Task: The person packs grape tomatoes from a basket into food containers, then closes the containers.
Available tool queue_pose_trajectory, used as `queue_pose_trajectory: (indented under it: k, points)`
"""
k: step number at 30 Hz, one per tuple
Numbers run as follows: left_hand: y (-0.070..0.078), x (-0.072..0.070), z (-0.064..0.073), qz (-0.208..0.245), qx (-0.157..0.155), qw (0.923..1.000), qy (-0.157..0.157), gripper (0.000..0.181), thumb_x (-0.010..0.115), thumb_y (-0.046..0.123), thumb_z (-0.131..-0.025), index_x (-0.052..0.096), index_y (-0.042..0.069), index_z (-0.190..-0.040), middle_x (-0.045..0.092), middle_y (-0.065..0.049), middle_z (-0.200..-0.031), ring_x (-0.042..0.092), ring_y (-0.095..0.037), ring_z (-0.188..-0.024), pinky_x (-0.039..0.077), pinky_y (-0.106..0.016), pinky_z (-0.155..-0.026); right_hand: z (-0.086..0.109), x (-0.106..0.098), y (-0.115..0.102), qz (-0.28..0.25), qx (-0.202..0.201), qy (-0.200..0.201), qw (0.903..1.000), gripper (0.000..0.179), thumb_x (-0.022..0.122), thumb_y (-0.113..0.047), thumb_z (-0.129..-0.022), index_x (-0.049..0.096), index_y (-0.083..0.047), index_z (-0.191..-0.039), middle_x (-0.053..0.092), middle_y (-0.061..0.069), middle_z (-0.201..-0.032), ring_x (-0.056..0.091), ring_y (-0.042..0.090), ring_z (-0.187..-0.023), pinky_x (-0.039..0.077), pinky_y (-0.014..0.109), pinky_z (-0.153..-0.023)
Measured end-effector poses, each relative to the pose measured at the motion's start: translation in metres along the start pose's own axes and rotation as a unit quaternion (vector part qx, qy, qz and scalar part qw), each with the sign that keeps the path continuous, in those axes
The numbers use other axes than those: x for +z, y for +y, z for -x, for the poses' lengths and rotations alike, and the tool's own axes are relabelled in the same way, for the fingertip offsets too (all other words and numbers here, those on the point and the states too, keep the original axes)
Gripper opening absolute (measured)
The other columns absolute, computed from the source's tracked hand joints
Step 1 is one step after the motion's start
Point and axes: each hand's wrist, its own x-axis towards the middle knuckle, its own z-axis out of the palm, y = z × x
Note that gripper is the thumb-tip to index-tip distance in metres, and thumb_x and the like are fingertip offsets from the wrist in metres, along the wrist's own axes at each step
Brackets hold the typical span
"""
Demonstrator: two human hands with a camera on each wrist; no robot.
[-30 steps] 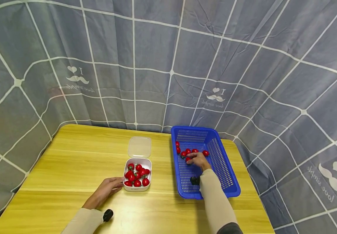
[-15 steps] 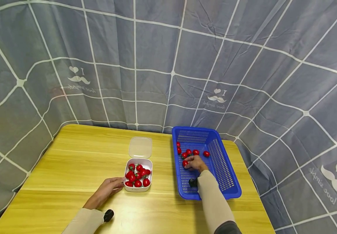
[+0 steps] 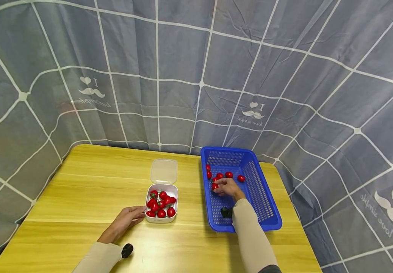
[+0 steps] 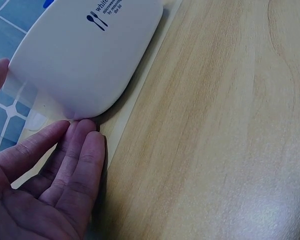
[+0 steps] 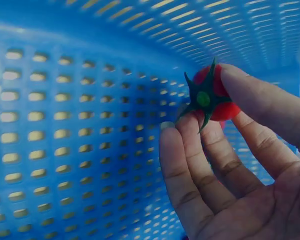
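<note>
The box (image 3: 161, 205) looks well filled, steadied by the flat left hand (image 3: 125, 222). The right hand (image 3: 227, 187) pinches one tomato (image 5: 216, 94); a few remain in the basket (image 3: 263, 197).

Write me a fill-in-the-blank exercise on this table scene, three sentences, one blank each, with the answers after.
1. The right hand pinches a red ____ with a green stem.
2. That hand works inside the ____ basket.
3. The left hand touches the white box, whose clear ____ lies behind it on the table.

Missing words: tomato; blue; lid
</note>
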Motion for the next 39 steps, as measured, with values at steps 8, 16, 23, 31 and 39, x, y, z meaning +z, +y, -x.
queue_pose_trajectory:
  k: [8,16,23,31,39]
  points:
    - [0.0,0.0,0.0,0.001,-0.001,1.0,-0.001,0.059,0.054,0.028,-0.099,0.044,-0.021,-0.129,0.048,-0.031,-0.134,0.053,-0.034,-0.12,0.045,-0.041,-0.104,0.014,-0.004,-0.017,-0.033,-0.049,-0.016,0.9981,0.035,0.071,0.009,-0.08,0.062,0.01,-0.114,0.06,0.01,-0.087,0.06,0.017,-0.074,0.06,0.042,-0.077]
    - [-0.001,0.0,0.001,0.004,0.0,1.0,0.001,0.059,0.055,0.029,-0.099,0.043,-0.021,-0.13,0.048,-0.031,-0.134,0.053,-0.034,-0.119,0.046,-0.04,-0.102,0.026,-0.006,-0.037,-0.063,-0.07,-0.032,0.995,0.039,0.07,0.007,-0.083,0.059,0.011,-0.119,0.06,0.011,-0.091,0.061,0.014,-0.076,0.06,0.03,-0.074]
    - [-0.003,0.0,0.0,0.006,0.0,1.0,0.003,0.06,0.054,0.029,-0.099,0.042,-0.021,-0.13,0.046,-0.032,-0.135,0.051,-0.035,-0.12,0.046,-0.039,-0.102,0.036,-0.002,-0.051,-0.075,-0.087,-0.043,0.9924,0.039,0.071,0.004,-0.084,0.058,0.012,-0.119,0.062,0.013,-0.094,0.065,0.02,-0.08,0.059,0.04,-0.081]
    - [-0.002,0.001,0.0,0.004,0.002,1.0,0.004,0.059,0.054,0.028,-0.099,0.042,-0.021,-0.13,0.046,-0.032,-0.135,0.052,-0.034,-0.12,0.047,-0.038,-0.102,0.051,0.017,-0.072,-0.092,-0.116,-0.082,0.9856,0.039,0.069,0.006,-0.084,0.056,0.013,-0.12,0.062,0.016,-0.097,0.068,0.026,-0.083,0.056,0.049,-0.085]
    - [-0.002,0.001,0.0,0.005,0.0,1.0,0.004,0.059,0.054,0.028,-0.099,0.042,-0.02,-0.131,0.047,-0.031,-0.135,0.052,-0.033,-0.119,0.046,-0.039,-0.103,0.055,0.044,-0.078,-0.066,-0.119,-0.115,0.9839,0.035,0.071,0.002,-0.084,0.061,0.009,-0.117,0.061,0.017,-0.099,0.069,0.027,-0.082,0.057,0.047,-0.084]
